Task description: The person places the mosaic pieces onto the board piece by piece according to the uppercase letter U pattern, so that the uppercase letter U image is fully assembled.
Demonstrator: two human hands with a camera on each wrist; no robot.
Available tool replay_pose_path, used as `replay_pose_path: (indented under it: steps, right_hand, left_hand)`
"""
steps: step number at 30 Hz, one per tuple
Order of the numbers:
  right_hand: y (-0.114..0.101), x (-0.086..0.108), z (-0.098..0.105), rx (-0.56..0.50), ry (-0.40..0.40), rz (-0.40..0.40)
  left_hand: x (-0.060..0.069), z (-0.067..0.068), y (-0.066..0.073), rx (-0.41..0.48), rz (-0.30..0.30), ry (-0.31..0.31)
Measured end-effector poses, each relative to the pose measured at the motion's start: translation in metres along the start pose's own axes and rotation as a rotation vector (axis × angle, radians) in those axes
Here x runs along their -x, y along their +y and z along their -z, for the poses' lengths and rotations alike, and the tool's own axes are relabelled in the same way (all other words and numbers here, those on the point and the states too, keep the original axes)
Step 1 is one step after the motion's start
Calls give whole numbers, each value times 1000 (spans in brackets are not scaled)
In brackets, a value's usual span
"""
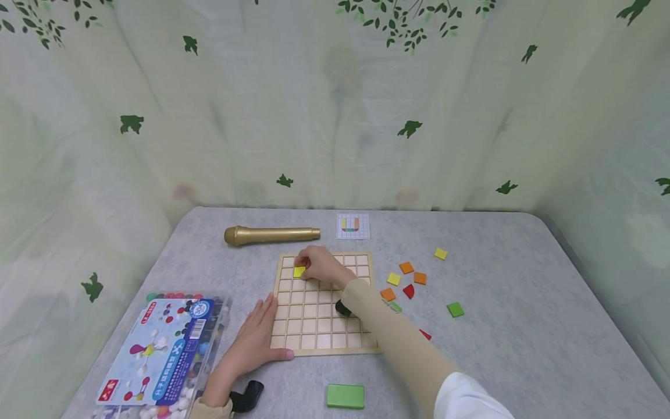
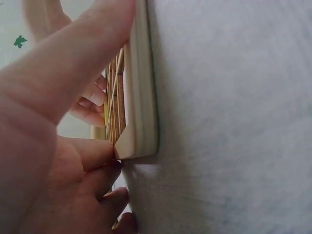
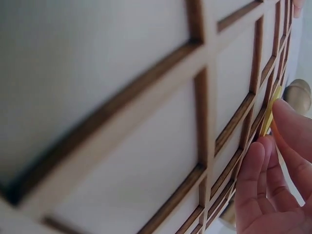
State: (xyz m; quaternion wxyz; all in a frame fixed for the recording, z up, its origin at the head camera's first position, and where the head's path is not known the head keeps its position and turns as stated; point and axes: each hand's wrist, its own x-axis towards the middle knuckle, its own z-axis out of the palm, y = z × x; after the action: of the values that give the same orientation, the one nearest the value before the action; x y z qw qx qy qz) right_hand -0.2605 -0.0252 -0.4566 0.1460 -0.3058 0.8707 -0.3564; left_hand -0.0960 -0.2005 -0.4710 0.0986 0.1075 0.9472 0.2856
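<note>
My right hand (image 1: 323, 267) pinches a yellow square tile (image 1: 298, 272) over the upper left cells of a wooden grid board (image 1: 310, 312). Close up in the right wrist view, thumb and fingers hold the yellow tile (image 3: 269, 112) tilted against the grid. My left hand (image 1: 255, 333) lies at the board's lower left corner, its fingers extended along the left side and its thumb by the front edge. From the left wrist view, this hand touches the board's corner (image 2: 139, 141). The right forearm covers part of the board's right side.
Loose yellow, orange, green (image 1: 455, 309) and red tiles (image 1: 409, 291) lie right of the board. Behind it are a gold microphone (image 1: 272, 235) and a pattern card (image 1: 353, 226). A molecule-model box (image 1: 157, 349) stands left; a green block (image 1: 345, 396) lies in front.
</note>
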Motion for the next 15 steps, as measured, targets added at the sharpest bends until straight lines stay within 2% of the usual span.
replay_pose_path:
  steps: [8,15]
  right_hand:
    - [4,2,3,-66,-9,-10]
    - [11,13,18,-267,-13,-33]
  left_hand:
    - [-1,0,1,0,-4,4]
    - [0,0,2,-4,2,8]
